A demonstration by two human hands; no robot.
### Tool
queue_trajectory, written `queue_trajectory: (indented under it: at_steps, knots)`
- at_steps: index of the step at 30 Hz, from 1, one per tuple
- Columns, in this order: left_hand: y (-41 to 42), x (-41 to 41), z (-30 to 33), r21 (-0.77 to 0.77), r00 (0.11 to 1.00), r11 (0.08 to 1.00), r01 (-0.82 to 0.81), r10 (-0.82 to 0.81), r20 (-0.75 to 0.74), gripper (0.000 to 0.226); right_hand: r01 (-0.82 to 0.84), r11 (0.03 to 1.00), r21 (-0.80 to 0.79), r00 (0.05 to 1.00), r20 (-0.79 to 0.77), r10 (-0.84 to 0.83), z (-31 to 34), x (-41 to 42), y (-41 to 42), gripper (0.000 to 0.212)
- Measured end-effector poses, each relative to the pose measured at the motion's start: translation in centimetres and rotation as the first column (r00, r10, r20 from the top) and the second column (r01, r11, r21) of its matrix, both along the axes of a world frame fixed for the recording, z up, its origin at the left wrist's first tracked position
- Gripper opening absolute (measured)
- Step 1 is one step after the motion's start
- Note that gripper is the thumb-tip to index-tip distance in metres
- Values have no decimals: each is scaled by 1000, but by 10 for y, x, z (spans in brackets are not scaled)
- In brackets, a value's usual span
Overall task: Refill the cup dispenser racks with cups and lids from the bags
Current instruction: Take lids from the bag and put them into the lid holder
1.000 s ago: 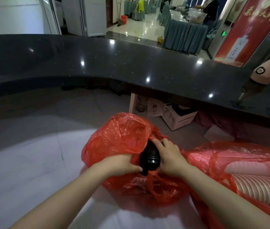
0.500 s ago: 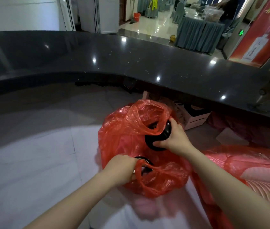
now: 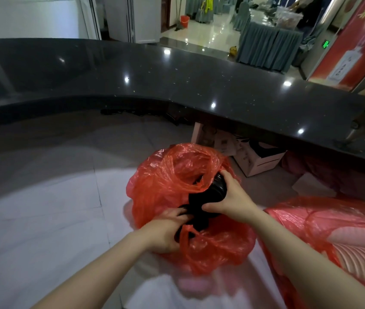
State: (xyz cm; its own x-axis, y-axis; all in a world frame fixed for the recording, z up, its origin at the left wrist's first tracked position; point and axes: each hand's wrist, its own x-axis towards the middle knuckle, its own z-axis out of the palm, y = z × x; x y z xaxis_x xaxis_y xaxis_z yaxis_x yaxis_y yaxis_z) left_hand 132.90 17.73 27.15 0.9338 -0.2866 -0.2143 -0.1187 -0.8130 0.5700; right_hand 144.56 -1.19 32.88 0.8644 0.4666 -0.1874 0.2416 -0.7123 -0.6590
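at the red bag [image 3: 170,175] mouth, right hand [image 3: 233,201] grips black lids [image 3: 208,197]; left hand [image 3: 166,233] curls around a half-hidden lower stack; banner [image 3: 353,39] writing unreadable.

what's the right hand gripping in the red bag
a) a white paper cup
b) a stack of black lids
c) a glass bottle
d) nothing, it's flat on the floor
b, the right hand is wrapped around a ribbed stack of black lids at the mouth of the red bag, while the left hand holds the bag's lower part.
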Motion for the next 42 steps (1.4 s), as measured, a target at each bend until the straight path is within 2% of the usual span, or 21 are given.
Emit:
queue_trajectory:
  at_steps: [2,4,6,7,8,11,13,15,18,22,25,29,31,33,34,38,42]
  knots:
    - [5,0,2,-256,989,959,-122,97,-108,65,-25,999,-31,999,25,26,-2,-6,1,121]
    - [6,1,4,-392,939,854,-343,303,-162,48,-34,995,-96,994,96,43,-7,-11,2,120]
    - [6,2,7,-416,838,742,-525,537,-100,30,-35,992,-123,990,134,52,-11,-14,2,118]
    - [6,4,7,-375,797,726,-577,601,-61,22,-35,992,-121,990,130,51,-13,-15,1,118]
    - [6,5,7,-296,785,742,-601,617,-48,20,-33,994,-108,992,115,45,-14,-15,0,117]
    - [0,10,0,75,847,852,-518,524,-95,43,-30,999,-41,996,83,34,-14,-16,0,117]
    - [-2,14,-5,132,849,858,-496,511,-136,40,-23,999,24,997,69,21,-12,-16,1,115]
    - [1,15,-7,49,828,843,-536,537,-160,27,10,991,131,1000,1,-10,-8,-14,0,116]
    - [11,15,-7,-56,776,778,-625,612,-153,20,67,948,312,988,-156,-19,0,-10,-4,108]
    - [24,18,9,-206,713,692,-692,699,-51,19,83,835,544,933,-336,126,12,-4,-1,87]
    - [28,17,36,-311,669,637,-705,743,5,18,-14,816,578,903,-342,258,26,0,2,66]
    - [26,6,70,-320,641,639,-699,759,115,12,-76,875,478,954,-220,203,46,6,8,92]
    - [24,-4,81,-318,588,609,-726,790,173,7,-114,820,561,934,-221,281,55,9,8,75]
    - [22,-17,89,-349,506,543,-763,839,200,8,-165,772,614,909,-209,361,67,7,6,51]
    - [20,-23,92,-377,456,495,-783,869,194,8,-176,750,638,905,-195,378,72,6,3,49]
    - [8,-53,103,-447,280,313,-838,950,139,14,-93,622,777,897,-206,392,75,7,-9,59]
    - [-20,-80,111,-578,128,109,-809,992,9,21,-5,499,867,811,-289,509,80,1,-15,59]
